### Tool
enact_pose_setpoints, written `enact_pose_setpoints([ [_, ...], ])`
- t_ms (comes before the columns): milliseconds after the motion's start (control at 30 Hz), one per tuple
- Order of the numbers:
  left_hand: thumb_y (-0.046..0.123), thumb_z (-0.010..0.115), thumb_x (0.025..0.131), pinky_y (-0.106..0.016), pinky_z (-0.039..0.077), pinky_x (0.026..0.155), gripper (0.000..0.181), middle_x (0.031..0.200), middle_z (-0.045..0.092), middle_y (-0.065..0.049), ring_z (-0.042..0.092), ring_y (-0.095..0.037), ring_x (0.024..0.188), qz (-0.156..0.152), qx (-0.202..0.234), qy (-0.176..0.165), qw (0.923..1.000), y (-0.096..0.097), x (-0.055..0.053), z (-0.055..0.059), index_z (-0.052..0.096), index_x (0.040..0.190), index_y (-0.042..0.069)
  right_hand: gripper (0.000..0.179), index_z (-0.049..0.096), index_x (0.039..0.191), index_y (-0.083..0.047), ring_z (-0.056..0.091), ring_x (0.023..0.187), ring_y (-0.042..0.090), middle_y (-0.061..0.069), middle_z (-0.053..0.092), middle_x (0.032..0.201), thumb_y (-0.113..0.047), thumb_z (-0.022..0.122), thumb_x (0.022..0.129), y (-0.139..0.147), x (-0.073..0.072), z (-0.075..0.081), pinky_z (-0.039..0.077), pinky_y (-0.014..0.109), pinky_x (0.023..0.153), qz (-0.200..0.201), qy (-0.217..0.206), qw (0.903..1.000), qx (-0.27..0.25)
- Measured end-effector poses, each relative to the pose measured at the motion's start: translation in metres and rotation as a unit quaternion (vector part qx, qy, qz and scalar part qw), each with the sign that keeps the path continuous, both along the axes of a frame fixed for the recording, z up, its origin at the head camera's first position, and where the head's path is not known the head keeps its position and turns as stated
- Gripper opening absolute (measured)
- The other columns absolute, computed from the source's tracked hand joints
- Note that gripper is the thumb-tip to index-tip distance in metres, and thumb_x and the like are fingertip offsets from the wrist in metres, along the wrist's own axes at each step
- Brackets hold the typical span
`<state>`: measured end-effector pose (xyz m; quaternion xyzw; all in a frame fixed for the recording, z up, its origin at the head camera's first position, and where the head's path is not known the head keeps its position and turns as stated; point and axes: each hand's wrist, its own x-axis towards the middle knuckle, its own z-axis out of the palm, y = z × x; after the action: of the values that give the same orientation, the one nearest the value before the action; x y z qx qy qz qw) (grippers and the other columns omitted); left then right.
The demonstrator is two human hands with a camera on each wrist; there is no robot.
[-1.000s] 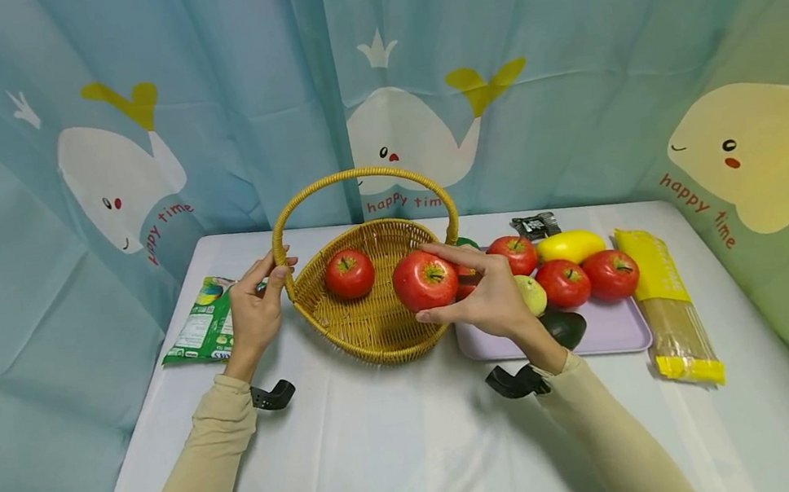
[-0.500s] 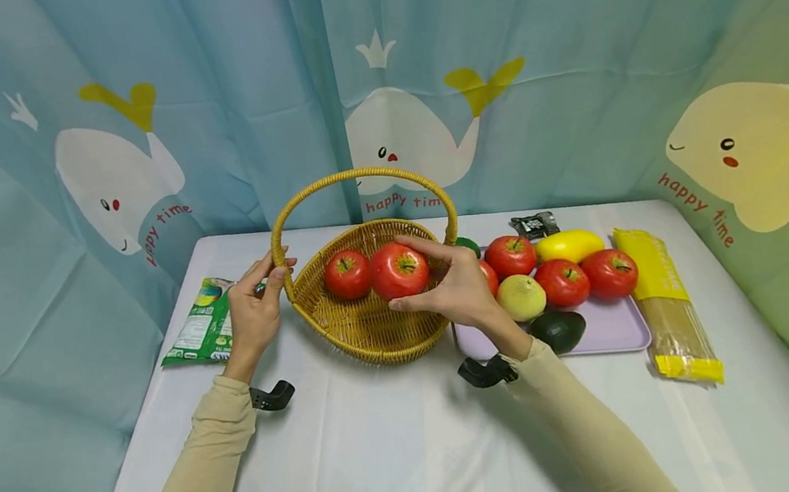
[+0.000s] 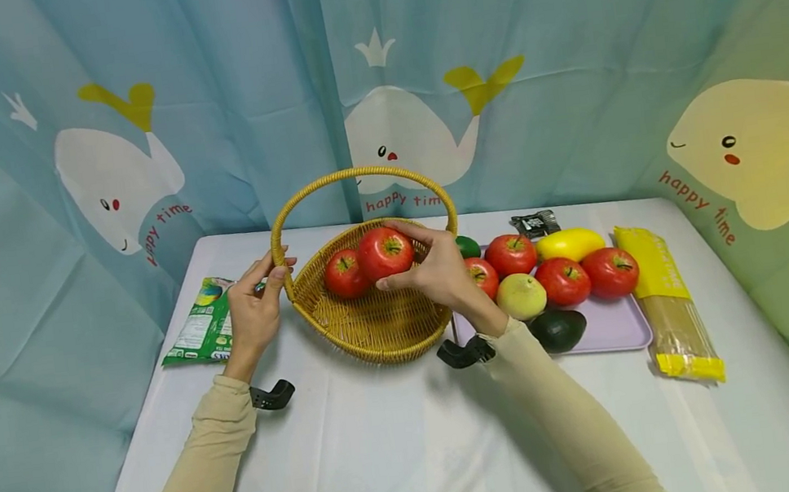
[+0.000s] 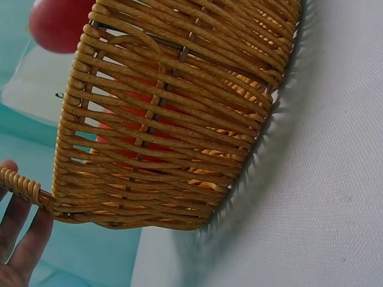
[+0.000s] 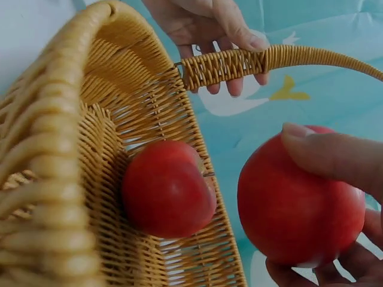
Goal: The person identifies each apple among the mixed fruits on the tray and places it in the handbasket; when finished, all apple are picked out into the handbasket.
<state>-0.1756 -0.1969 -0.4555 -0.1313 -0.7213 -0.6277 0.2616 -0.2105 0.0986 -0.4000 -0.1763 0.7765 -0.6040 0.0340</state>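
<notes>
A yellow wicker basket (image 3: 375,326) with a tall handle stands on the white table, one red apple (image 3: 343,274) lying inside it. My right hand (image 3: 418,269) grips a second red apple (image 3: 385,252) over the basket, right beside the first. In the right wrist view the held apple (image 5: 299,200) hangs next to the lying apple (image 5: 167,188). My left hand (image 3: 260,295) grips the base of the basket handle (image 3: 282,269) at its left rim. The left wrist view shows the basket wall (image 4: 179,113) close up, with fingertips (image 4: 18,233) at the handle (image 4: 21,185).
A lilac tray (image 3: 615,330) to the right holds several red apples, a pale green fruit (image 3: 521,297), a yellow fruit (image 3: 570,245) and an avocado (image 3: 558,328). A yellow noodle pack (image 3: 667,303) lies further right, a green packet (image 3: 201,331) at the left. A whale-print curtain hangs behind.
My right hand has carried the red apple leftward and further back, from the basket's right rim to above its inside beside the first apple. The left hand has kept its hold.
</notes>
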Motion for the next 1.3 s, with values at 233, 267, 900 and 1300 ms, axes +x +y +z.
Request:
enact_pose_setpoints([
  [233, -0.005, 0.061, 0.104, -0.016, 0.058, 0.081, 0.035, 0.114, 0.075, -0.030, 0.074, -0.012, 0.103, 0.006, -0.001, 0.003, 1.0000, 0.002, 0.001, 0.002, 0.070, 0.137, -0.001, 0.091, 0.063, 0.151, -0.024, 0.058, 0.134, 0.029, 0.004, 0.060, 0.153, -0.004, 0.099, 0.069, -0.011, -0.009, 0.002, 0.052, 0.050, 0.113, -0.033, -0.036, 0.9986, 0.018],
  [267, -0.006, 0.061, 0.104, -0.015, 0.058, 0.079, 0.035, 0.114, 0.075, -0.030, 0.073, -0.011, 0.102, 0.008, -0.002, 0.004, 1.0000, 0.002, 0.001, 0.002, 0.070, 0.137, -0.001, 0.091, 0.063, 0.150, -0.025, 0.058, 0.134, 0.029, 0.005, 0.060, 0.153, -0.003, 0.098, 0.069, -0.013, -0.011, 0.002, 0.051, 0.049, 0.113, -0.039, -0.043, 0.9981, 0.020],
  [900, -0.013, 0.058, 0.102, -0.012, 0.056, 0.076, 0.035, 0.113, 0.072, -0.037, 0.070, -0.005, 0.099, 0.016, -0.006, 0.001, 0.9998, 0.008, 0.007, 0.011, 0.066, 0.136, -0.011, 0.096, 0.062, 0.149, -0.019, 0.057, 0.134, 0.034, 0.011, 0.060, 0.150, 0.015, 0.091, 0.064, -0.021, -0.034, -0.012, 0.051, 0.050, 0.113, -0.085, -0.087, 0.9914, 0.048],
  [1300, -0.012, 0.057, 0.103, -0.011, 0.055, 0.074, 0.032, 0.111, 0.071, -0.039, 0.071, -0.012, 0.098, 0.014, -0.011, 0.009, 0.9998, 0.013, 0.016, 0.027, 0.065, 0.134, -0.015, 0.091, 0.059, 0.151, -0.013, 0.054, 0.134, 0.039, 0.019, 0.053, 0.151, 0.015, 0.087, 0.070, -0.021, -0.044, -0.022, 0.050, 0.053, 0.113, -0.079, -0.091, 0.9912, 0.054],
])
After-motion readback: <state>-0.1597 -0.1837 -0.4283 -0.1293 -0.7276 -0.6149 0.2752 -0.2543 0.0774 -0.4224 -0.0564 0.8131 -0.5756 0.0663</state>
